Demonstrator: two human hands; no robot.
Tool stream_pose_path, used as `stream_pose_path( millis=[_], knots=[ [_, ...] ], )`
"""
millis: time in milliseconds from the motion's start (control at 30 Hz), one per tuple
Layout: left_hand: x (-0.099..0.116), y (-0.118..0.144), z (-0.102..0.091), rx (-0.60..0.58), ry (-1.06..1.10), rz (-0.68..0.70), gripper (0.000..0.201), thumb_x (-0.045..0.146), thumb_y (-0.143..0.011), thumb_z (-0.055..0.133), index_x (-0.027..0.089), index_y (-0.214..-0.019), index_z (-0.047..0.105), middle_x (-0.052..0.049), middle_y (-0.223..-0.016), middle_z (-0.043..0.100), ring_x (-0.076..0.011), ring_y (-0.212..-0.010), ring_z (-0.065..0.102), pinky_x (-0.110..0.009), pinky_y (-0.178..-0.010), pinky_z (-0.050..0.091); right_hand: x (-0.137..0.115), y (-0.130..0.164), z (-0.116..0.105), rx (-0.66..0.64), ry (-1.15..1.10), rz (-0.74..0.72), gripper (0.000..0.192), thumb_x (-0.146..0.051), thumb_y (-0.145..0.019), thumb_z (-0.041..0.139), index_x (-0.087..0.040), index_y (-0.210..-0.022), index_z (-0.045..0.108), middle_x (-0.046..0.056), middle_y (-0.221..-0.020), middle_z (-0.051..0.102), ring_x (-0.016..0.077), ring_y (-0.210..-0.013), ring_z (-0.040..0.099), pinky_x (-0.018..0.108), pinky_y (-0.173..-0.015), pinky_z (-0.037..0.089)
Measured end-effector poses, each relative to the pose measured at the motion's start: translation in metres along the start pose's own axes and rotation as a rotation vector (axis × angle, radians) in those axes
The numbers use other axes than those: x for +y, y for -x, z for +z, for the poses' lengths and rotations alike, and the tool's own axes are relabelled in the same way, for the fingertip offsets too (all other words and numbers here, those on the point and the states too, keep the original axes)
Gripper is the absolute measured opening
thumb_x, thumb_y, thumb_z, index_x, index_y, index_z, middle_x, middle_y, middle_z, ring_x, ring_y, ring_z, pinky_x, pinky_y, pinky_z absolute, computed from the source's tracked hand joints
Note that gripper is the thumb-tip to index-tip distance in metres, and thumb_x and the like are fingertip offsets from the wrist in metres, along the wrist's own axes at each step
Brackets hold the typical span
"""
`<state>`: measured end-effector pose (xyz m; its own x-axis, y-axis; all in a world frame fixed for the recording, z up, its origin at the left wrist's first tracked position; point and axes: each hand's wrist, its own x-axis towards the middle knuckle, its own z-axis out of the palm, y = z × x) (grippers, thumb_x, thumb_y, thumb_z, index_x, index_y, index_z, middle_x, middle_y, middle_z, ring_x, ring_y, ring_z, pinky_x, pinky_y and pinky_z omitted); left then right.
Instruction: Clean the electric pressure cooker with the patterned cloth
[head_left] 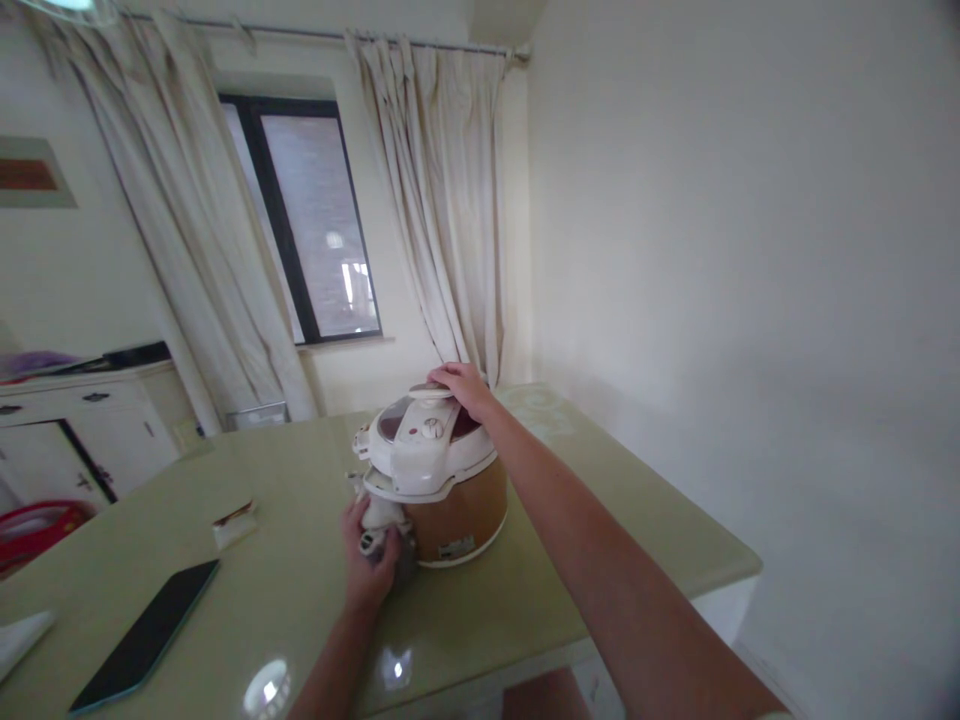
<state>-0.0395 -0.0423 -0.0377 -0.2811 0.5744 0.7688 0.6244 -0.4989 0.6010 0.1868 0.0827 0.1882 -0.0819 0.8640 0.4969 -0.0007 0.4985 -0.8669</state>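
Observation:
A round electric cooker [459,515] with a gold-brown body and a white lid [409,465] stands upright on the green table. The lid carries a dial and dark see-through panels, and appears to sit on the body. My right hand [463,385] is on the lid's top handle [431,392], its fingers bent over it. Low at the cooker's left side, my left hand [367,560] is closed around a crumpled grey-white cloth [386,515], which lies against the body. Part of the cloth is hidden by my fingers.
On the glossy table [300,470] lie a dark tablet [150,635], a small white packet [235,525] and a white object [22,640] at the left edge. A wall [712,300] rises on the right. Behind are curtains [442,180] and a white cabinet [97,410].

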Motion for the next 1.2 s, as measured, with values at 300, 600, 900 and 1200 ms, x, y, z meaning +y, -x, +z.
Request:
stream_pose_path(
  millis=[300,600,900,1200],
  knots=[
    [0.021,0.007,-0.001,0.035,-0.048,-0.187,0.048,0.050,-0.096,0.052,0.021,-0.134,0.055,-0.012,-0.123,0.067,-0.0299,-0.118,0.067,-0.047,-0.103,0.056,0.000,0.000,0.000,-0.003,-0.035,0.014,0.017,-0.038,-0.075,0.073,-0.021,-0.072,0.076,0.001,-0.074,0.074,0.0180,-0.077,0.065,0.030,-0.075,0.046],
    [0.059,0.039,0.010,0.008,-0.297,0.604,0.056,0.024,-0.088,0.070,0.033,-0.142,0.060,-0.014,-0.128,0.068,-0.0358,-0.129,0.061,-0.054,-0.105,0.053,-0.004,0.002,0.000,-0.002,-0.013,0.041,0.016,-0.037,-0.075,0.074,-0.022,-0.073,0.077,0.000,-0.076,0.074,0.0177,-0.079,0.064,0.029,-0.076,0.046],
    [0.119,0.041,0.060,-0.339,-0.412,1.055,0.032,0.021,-0.098,0.057,0.031,-0.124,0.074,-0.001,-0.133,0.076,-0.0175,-0.112,0.072,-0.027,-0.077,0.059,-0.006,0.004,-0.002,-0.011,0.040,0.002,0.016,-0.036,-0.078,0.072,-0.022,-0.074,0.078,0.000,-0.075,0.074,0.0170,-0.077,0.064,0.028,-0.075,0.046],
    [0.167,0.013,0.084,-0.832,-0.383,1.134,0.017,0.022,-0.102,0.056,0.022,-0.104,0.073,-0.009,-0.116,0.075,-0.0242,-0.117,0.067,-0.033,-0.070,0.058,-0.019,0.009,0.000,0.083,0.102,-0.087,0.015,-0.037,-0.083,0.070,-0.023,-0.085,0.074,0.002,-0.092,0.075,0.0206,-0.095,0.065,0.032,-0.092,0.047]
  ],
)
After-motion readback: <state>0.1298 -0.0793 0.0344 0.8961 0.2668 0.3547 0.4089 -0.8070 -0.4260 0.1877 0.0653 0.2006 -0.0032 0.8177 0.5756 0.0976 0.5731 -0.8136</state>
